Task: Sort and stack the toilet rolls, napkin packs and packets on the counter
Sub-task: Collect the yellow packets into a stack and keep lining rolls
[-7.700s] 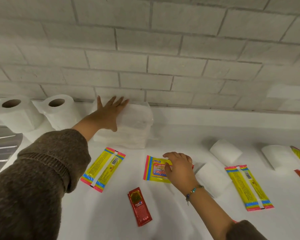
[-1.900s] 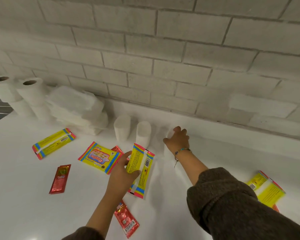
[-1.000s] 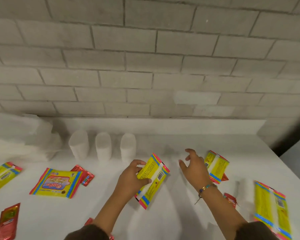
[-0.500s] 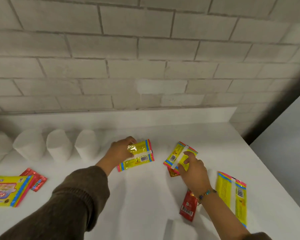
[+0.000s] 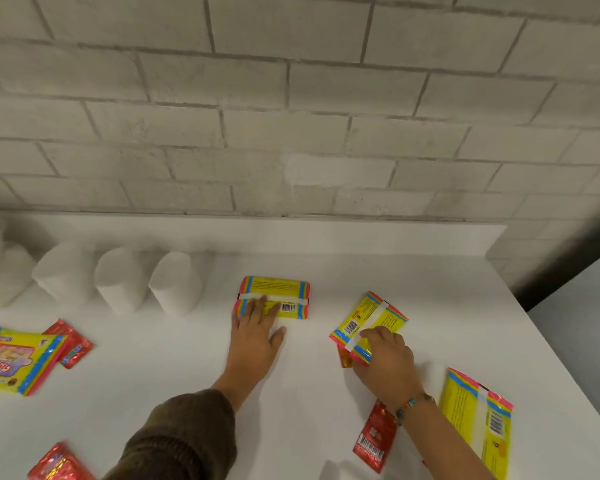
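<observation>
While four yellow packets (image 5: 273, 298) lie on the counter (image 5: 174, 362), three white rolls (image 5: 175, 285) stand by the wall, four red sachets (image 5: 374, 436) scattered, left hand (image 5: 256, 336) flat, fingers spread on one packet, right hand (image 5: 385, 360) pinching another packet (image 5: 368, 320).

Now lying flat by the white rolls (image 5: 175, 284), yellow packet (image 5: 274, 297), under flattened left hand (image 5: 257, 336); right hand (image 5: 387, 362) pinching second yellow packet (image 5: 368, 322).
</observation>
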